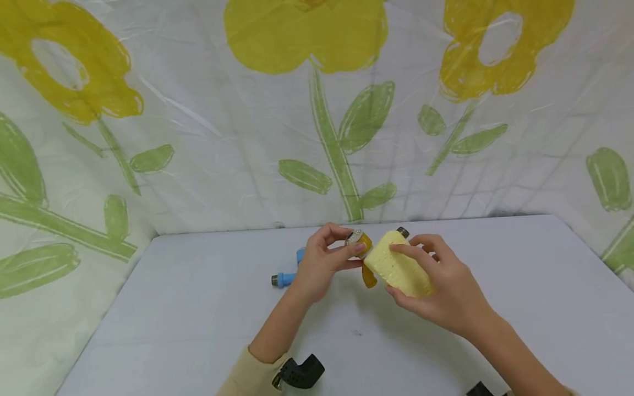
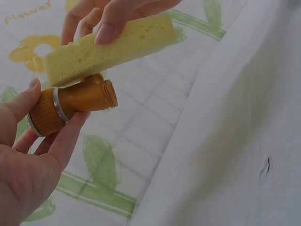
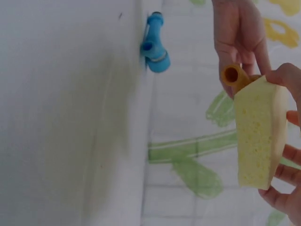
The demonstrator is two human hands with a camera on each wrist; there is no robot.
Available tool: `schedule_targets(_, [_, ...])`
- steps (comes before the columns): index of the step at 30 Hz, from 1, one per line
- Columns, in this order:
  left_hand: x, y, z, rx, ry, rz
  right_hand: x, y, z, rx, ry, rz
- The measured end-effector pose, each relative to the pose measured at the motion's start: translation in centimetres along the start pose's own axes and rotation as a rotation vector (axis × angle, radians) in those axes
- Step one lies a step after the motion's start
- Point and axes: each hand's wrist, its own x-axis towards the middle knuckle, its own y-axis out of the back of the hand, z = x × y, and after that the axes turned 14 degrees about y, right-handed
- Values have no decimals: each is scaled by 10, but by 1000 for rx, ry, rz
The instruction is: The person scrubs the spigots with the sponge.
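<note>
My left hand [image 1: 324, 263] pinches an orange plastic fitting [image 1: 365, 254] with a metal ring, held above the white table [image 1: 198, 308]. In the left wrist view the fitting [image 2: 75, 102] lies between thumb and fingers. My right hand [image 1: 441, 286] grips a pale yellow sponge [image 1: 400, 265] and presses it against the fitting. The sponge [image 2: 106, 47] lies across the top of the fitting. In the right wrist view the sponge [image 3: 258, 134] stands beside the fitting's open end [image 3: 233, 75].
A blue fitting [image 1: 287, 275] lies on the table behind my left hand, seen also as the blue fitting [image 3: 154, 44] in the right wrist view. A white cloth with yellow flowers [image 1: 307, 110] hangs behind and around the table.
</note>
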Motion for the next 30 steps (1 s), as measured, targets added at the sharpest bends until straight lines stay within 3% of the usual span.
schedule_targets(21, [-2, 1, 1, 18, -1, -29, 1, -3, -5, -17, -22, 21])
schedule_targets(25, [-2, 2, 0, 42, -2, -27, 0, -6, -9, -3, -29, -8])
schedule_targets(30, [-2, 3, 1, 63, -13, -51, 2, -4, -7, -49, 5, 11])
